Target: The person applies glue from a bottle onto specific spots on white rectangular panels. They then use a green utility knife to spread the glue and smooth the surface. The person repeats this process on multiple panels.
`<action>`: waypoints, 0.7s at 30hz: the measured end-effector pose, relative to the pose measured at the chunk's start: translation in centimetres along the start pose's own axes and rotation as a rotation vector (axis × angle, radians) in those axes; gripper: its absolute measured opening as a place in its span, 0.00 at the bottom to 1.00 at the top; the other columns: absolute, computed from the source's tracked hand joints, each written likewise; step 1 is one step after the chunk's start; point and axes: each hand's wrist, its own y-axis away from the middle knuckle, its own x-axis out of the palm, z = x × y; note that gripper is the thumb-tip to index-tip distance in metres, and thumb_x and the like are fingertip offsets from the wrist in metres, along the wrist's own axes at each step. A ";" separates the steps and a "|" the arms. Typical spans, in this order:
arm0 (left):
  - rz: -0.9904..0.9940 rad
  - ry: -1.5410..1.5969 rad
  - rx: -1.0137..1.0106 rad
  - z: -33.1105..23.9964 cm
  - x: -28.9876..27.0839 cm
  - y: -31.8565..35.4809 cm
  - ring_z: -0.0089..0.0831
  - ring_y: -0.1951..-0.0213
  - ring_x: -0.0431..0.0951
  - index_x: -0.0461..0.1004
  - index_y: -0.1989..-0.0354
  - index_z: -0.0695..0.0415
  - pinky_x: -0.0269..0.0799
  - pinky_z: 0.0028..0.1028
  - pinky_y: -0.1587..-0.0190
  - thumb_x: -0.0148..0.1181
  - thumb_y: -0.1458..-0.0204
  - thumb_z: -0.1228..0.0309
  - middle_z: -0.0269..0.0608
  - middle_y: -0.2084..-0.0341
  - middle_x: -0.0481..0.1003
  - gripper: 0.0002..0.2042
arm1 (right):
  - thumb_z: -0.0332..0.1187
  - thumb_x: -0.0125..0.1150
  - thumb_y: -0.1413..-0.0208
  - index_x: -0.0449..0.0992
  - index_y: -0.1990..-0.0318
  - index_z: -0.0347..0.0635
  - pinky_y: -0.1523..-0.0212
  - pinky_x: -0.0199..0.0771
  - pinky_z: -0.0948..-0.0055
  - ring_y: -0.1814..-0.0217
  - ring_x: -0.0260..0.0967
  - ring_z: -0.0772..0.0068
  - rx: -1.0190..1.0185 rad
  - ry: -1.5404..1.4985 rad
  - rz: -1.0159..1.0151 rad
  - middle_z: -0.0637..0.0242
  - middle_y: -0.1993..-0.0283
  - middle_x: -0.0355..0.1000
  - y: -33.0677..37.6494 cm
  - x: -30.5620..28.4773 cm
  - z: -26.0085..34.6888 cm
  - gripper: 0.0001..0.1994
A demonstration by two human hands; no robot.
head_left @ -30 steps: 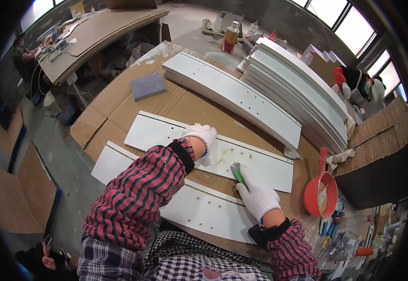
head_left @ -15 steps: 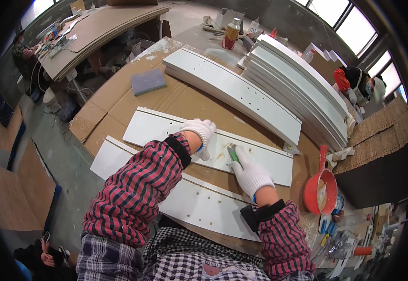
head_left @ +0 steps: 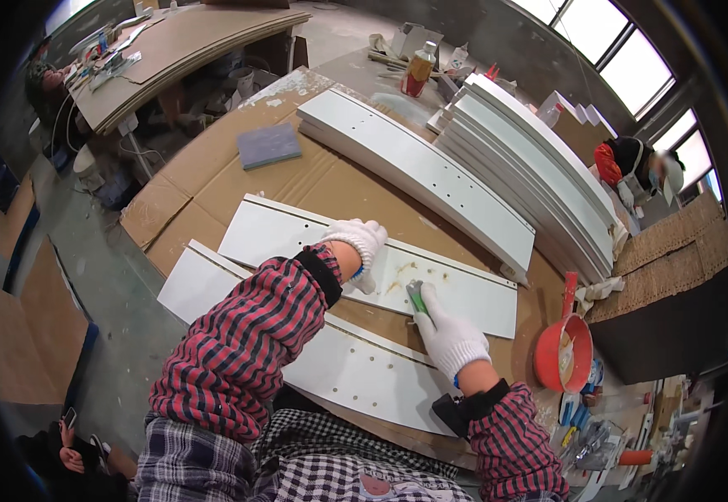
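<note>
Your right hand [head_left: 450, 339], in a white knit glove, is closed around a small green scraper [head_left: 416, 296]; the tool's tip pokes out past your fingertips and rests on the nearer long edge of the upper white panel [head_left: 297, 238]. Just left of the tip, the panel's smooth painted face carries brownish smears. Your left hand [head_left: 360, 247], also gloved, lies flat on the same panel with fingers together, pressing down, near the scraper but not touching it. The panel is long, thin and flat, with a dark groove along its far edge. A second white panel [head_left: 355, 376], with a row of small drilled holes, lies nearer to you, partly under your forearms. Both sit on corrugated brown cardboard [head_left: 213, 180] covering the bench. Beyond: a grey sanding block [head_left: 268, 145], a thicker white board [head_left: 414, 171] and a stack of white boards [head_left: 539, 180]. A red bowl [head_left: 562, 351] sits to your right.
</note>
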 end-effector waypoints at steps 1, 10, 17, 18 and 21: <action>0.001 -0.013 0.014 0.0 0.0 -0.5 0.46 0.42 0.70 0.68 0.45 0.59 0.70 0.39 0.41 0.79 0.70 0.56 0.48 0.46 0.71 0.40 | 0.48 0.45 0.35 0.57 0.30 0.58 0.45 0.70 0.48 0.45 0.70 0.38 0.118 -0.060 0.138 0.43 0.42 0.70 -1.3 -2.4 1.8 0.27; 0.011 -0.018 0.027 0.0 0.5 -0.2 0.45 0.42 0.70 0.68 0.45 0.59 0.70 0.38 0.42 0.79 0.70 0.58 0.48 0.46 0.71 0.40 | 0.47 0.45 0.35 0.56 0.29 0.54 0.45 0.69 0.50 0.45 0.69 0.36 0.109 -0.150 0.110 0.42 0.44 0.71 -1.0 -1.5 1.6 0.28; -0.034 -0.009 0.006 0.7 1.0 -0.1 0.46 0.43 0.71 0.69 0.46 0.58 0.71 0.38 0.42 0.78 0.70 0.56 0.48 0.46 0.71 0.39 | 0.50 0.42 0.35 0.51 0.28 0.60 0.49 0.70 0.42 0.48 0.72 0.35 0.048 -0.073 0.086 0.45 0.44 0.72 -0.9 0.0 0.9 0.29; -0.038 -0.014 0.029 0.1 1.1 0.0 0.46 0.43 0.71 0.69 0.46 0.58 0.71 0.38 0.42 0.78 0.70 0.56 0.48 0.46 0.71 0.39 | 0.52 0.40 0.34 0.48 0.27 0.63 0.49 0.69 0.40 0.48 0.73 0.36 0.110 -0.106 0.150 0.46 0.43 0.71 -0.5 -0.2 1.1 0.29; -0.006 -0.011 0.002 0.2 0.3 0.1 0.46 0.43 0.71 0.69 0.46 0.59 0.69 0.38 0.41 0.78 0.68 0.56 0.48 0.46 0.71 0.39 | 0.48 0.44 0.35 0.55 0.29 0.58 0.46 0.70 0.47 0.47 0.71 0.36 0.198 -0.116 0.183 0.41 0.44 0.71 -1.8 -2.2 2.8 0.28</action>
